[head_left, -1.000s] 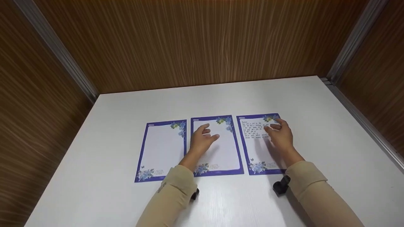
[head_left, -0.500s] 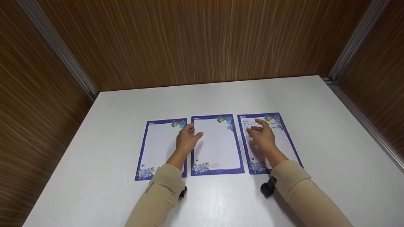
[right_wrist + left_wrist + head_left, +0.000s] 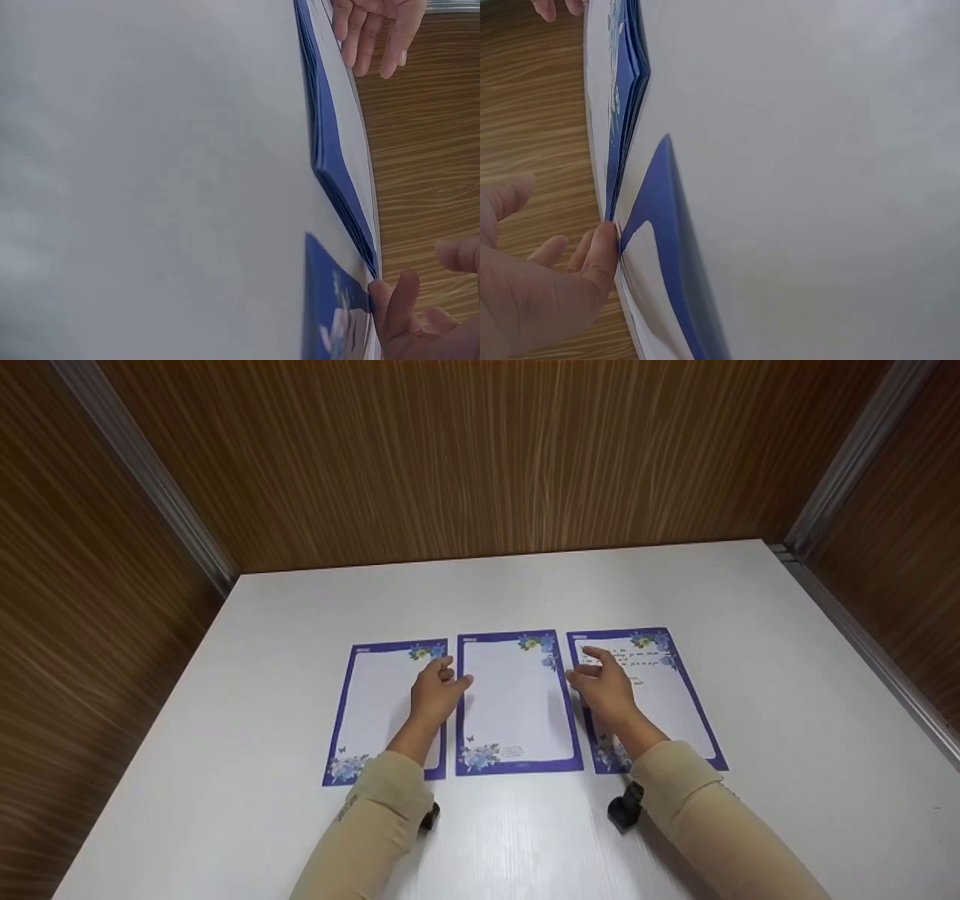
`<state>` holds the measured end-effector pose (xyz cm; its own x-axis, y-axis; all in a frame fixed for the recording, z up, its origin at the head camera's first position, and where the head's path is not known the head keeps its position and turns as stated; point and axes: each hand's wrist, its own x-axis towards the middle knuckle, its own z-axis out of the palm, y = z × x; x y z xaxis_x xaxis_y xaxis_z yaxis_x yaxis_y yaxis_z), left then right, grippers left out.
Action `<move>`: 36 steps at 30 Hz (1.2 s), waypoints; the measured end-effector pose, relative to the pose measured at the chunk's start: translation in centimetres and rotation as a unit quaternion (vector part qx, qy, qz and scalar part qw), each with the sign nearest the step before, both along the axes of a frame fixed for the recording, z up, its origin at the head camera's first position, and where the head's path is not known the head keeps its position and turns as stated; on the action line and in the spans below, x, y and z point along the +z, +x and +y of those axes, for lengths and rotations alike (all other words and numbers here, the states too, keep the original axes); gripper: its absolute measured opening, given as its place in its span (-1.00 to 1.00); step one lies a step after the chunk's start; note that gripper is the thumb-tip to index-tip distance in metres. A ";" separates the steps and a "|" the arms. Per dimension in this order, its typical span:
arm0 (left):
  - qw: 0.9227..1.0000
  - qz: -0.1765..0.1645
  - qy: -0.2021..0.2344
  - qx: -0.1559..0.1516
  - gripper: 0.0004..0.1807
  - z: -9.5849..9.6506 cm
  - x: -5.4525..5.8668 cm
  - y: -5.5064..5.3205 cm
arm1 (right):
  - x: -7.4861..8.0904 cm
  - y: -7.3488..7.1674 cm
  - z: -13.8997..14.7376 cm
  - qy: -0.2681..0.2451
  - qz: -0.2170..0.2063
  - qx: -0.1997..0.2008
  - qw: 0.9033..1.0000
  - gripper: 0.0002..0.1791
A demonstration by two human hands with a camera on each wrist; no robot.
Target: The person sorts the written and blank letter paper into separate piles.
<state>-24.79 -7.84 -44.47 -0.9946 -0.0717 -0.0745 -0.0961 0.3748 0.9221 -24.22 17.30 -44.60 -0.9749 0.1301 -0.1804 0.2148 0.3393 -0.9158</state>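
Note:
Three portrait sheets of letter paper with purple borders and blue flowers lie in a row on the white table. My left hand (image 3: 435, 694), fingers loosely bent, is over the gap between the left sheet (image 3: 386, 697) and the middle sheet (image 3: 510, 697). Over the left part of the right sheet (image 3: 679, 709) hovers my right hand (image 3: 609, 690); it hides some of the handwriting there. Neither hand grips anything. In the wrist views the middle sheet is the top of a thin stack (image 3: 322, 127), and each hand's fingertips overlap its edge. The left and middle sheets bear no handwriting.
A white table (image 3: 487, 592) stands against wood-grain panels (image 3: 487, 457) at the back and sides, with metal strips in the corners. Both forearms wear beige sleeves (image 3: 712, 810), and a small black device (image 3: 625, 810) sits at the right wrist.
Both hands have moved left: the left from over the middle sheet to the gap beside it, the right from the right sheet's middle to its left edge. The sheets stay in place.

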 end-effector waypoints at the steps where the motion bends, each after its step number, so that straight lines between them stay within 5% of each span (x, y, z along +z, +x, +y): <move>1: 1.000 -0.001 0.000 0.001 -0.40 0.0 0.0 0.0 | 0.0 0.0 -0.1 -0.001 -0.001 0.000 1.000 -0.30; 12: 0.999 0.005 0.019 0.026 -0.44 -0.1 -0.2 0.0 | 0.1 0.2 -0.3 -0.017 -0.012 0.004 1.000 -0.31; 21: 0.998 0.022 0.021 0.047 -0.51 -0.1 -0.2 0.0 | -0.1 0.1 -0.1 -0.004 0.030 0.008 1.000 -0.34; 36: 0.993 0.010 0.100 0.057 -0.49 -0.1 0.0 0.2 | -0.4 -0.1 -0.2 -0.023 0.016 -0.009 1.000 -0.30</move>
<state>-24.58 -7.91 -44.47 -0.9825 -0.1690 -0.0788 -0.1082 0.1725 0.9791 -24.30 17.07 -44.96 -0.9779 0.1398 -0.1554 0.1908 0.2931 -0.9369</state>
